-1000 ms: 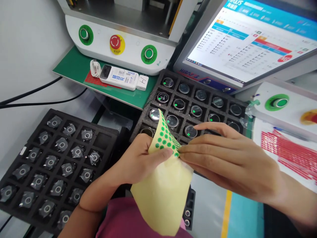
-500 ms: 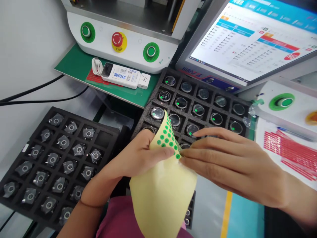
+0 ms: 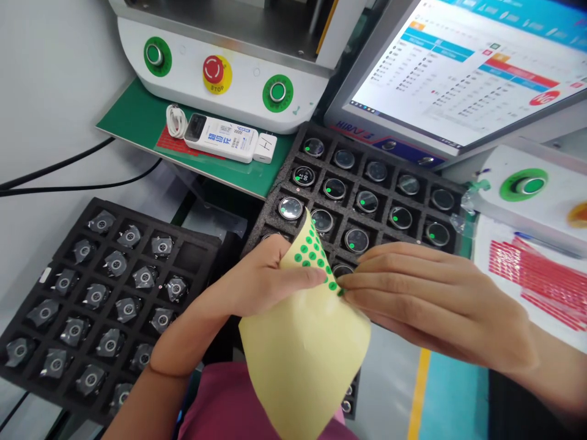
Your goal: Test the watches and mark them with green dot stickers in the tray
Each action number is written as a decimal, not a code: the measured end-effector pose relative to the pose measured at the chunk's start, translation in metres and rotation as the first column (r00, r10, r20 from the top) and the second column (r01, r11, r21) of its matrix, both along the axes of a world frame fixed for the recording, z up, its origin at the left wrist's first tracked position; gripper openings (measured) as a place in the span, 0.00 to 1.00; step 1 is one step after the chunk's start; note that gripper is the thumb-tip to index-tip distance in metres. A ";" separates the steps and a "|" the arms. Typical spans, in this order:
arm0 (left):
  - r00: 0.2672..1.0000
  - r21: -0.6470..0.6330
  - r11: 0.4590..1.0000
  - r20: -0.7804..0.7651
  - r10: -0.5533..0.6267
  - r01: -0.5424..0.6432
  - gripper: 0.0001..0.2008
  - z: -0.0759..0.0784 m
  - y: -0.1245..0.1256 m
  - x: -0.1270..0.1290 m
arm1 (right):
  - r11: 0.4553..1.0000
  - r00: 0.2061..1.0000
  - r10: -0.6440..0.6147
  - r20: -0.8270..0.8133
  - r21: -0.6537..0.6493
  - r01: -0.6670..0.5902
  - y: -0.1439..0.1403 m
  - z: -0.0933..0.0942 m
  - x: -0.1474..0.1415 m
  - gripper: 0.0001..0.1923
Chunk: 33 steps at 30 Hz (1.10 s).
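Note:
My left hand (image 3: 263, 275) grips a yellow sheet of round green stickers (image 3: 305, 342), thumb on top, with the sheet curled to a point at its upper end. At the sheet's right edge, the thumb and fingers of my right hand (image 3: 426, 299) pinch together on a green dot sticker (image 3: 340, 293); whether it is still stuck to the sheet I cannot tell. Behind the sheet lies a dark foam tray (image 3: 316, 192) of round watches in compartments. Several of these, such as one watch (image 3: 334, 189), carry a green dot. The sheet and my hands hide part of this tray.
To the left, another black tray (image 3: 107, 256) holds several film-wrapped watches. A white power bank (image 3: 222, 137) sits on a green ledge below a machine panel with a red stop button (image 3: 213, 69). A monitor (image 3: 458, 73) stands at upper right, near red strips (image 3: 536, 281) and a pen.
My right fingertips have shifted slightly right and down, and a green dot now shows at their tips. The sheet's lower part has swung a little to the right.

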<state>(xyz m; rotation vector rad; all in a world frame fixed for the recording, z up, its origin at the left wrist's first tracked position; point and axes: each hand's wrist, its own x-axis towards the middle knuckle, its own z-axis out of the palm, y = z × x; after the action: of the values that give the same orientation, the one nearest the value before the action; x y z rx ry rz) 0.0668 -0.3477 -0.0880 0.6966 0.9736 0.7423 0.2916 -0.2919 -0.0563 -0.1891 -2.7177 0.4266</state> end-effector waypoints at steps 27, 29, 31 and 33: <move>0.960 0.279 0.950 -0.273 -0.061 0.140 0.22 -0.009 0.005 0.021 | 0.781 0.805 -0.547 -0.231 0.205 0.590 -0.004 0.026 -0.013 0.08; 0.965 0.333 0.942 -0.240 0.111 -0.025 0.23 -0.008 -0.001 0.022 | 0.737 0.732 -0.640 -0.234 0.084 0.671 -0.014 0.026 -0.010 0.06; 0.955 0.364 0.925 -0.216 0.202 -0.113 0.23 -0.006 -0.006 0.023 | 0.811 0.798 -0.564 -0.214 0.041 0.584 -0.021 0.018 -0.010 0.05; 0.948 0.380 0.914 -0.212 0.236 -0.143 0.24 -0.004 -0.011 0.025 | 0.875 0.860 -0.467 -0.208 0.031 0.483 -0.026 0.006 -0.013 0.05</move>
<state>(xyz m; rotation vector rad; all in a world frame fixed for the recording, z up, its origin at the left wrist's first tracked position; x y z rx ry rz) 0.0923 -0.3590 -0.0923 1.0469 1.1642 1.0390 0.2783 -0.3177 -0.0498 -0.7382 -2.3757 0.1736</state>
